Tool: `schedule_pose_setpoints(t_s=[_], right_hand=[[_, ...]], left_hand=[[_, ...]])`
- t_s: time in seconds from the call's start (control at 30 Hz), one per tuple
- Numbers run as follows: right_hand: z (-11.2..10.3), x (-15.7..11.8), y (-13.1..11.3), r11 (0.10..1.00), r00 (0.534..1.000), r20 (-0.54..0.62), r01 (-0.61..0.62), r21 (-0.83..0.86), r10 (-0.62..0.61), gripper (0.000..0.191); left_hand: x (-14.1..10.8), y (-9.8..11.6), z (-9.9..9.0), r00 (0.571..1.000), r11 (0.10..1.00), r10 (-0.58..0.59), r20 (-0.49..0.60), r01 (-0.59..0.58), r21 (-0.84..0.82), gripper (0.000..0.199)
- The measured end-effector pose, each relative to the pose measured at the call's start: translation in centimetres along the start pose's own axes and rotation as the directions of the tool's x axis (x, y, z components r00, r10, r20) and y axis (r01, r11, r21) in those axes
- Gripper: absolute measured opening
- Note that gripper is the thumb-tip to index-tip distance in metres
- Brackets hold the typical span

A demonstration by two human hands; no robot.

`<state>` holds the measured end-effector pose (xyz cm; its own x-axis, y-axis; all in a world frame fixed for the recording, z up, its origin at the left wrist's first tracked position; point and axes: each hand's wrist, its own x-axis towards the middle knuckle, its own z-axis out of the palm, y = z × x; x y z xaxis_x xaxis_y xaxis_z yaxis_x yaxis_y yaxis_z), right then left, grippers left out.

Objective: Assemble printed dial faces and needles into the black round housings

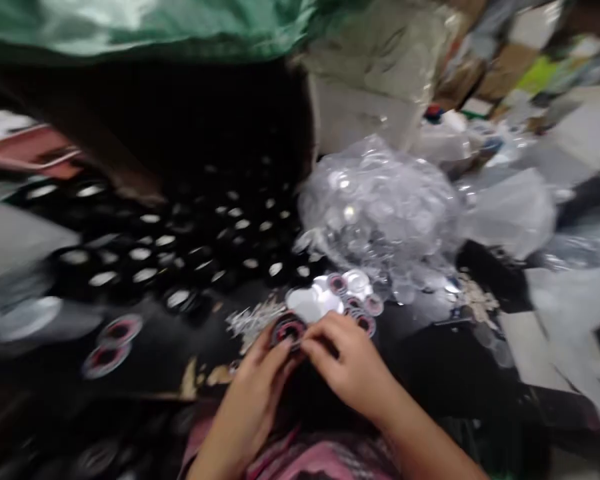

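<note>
My left hand (pixel 260 373) is closed around a small round black case (pixel 288 329) with a pink-and-black ringed face turned up. At its right edge my right hand (pixel 345 357) has thumb and forefinger pinched together; whatever is between them is too small and blurred to make out. Just beyond my hands lie white discs (pixel 307 305) and several printed ring discs (pixel 364 323). A heap of thin white sticks (pixel 255 319) sits to the left of them. Two overlapping printed discs (pixel 107 357) lie farther left on the black table (pixel 180 350).
Many black round pieces with white centres (pixel 145 275) cover the back left. A clear plastic bag of transparent discs (pixel 380 207) bulges at the back right. Beige bits (pixel 477 300) are scattered right of it. Green sheeting (pixel 145 27) hangs overhead; a pink crate (pixel 30 150) stands far left.
</note>
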<state>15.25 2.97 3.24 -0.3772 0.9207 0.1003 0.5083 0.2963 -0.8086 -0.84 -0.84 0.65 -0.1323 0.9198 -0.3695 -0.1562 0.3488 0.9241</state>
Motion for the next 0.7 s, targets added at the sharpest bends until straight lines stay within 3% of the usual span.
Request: schedule_pose_setpoints(t_s=[0.1,0.17,0.33,0.7], right_hand=[[-0.6,-0.1,0.0,0.998,0.999,0.032,0.001,-0.064,0.001,0.011],[-0.7,-0.1,-0.2,0.996,0.998,0.064,-0.012,-0.093,0.018,0.011],[-0.7,0.0,-0.6,0.992,0.995,0.078,-0.048,-0.117,0.058,0.013],[-1.3,-0.4,-1.0,0.998,0.995,0.072,-0.067,-0.006,0.067,0.016]], left_hand=[[0.1,-0.5,1.2,0.992,0.962,-0.125,0.017,0.125,-0.241,0.033],[0.1,-0.9,1.8,0.989,0.938,-0.129,0.072,0.145,-0.314,0.037],[0.0,-1.0,1.6,0.993,0.971,-0.066,0.097,0.087,-0.224,0.038],[-0.6,0.4,1.5,0.998,0.995,0.051,-0.022,-0.053,-0.083,0.031]])
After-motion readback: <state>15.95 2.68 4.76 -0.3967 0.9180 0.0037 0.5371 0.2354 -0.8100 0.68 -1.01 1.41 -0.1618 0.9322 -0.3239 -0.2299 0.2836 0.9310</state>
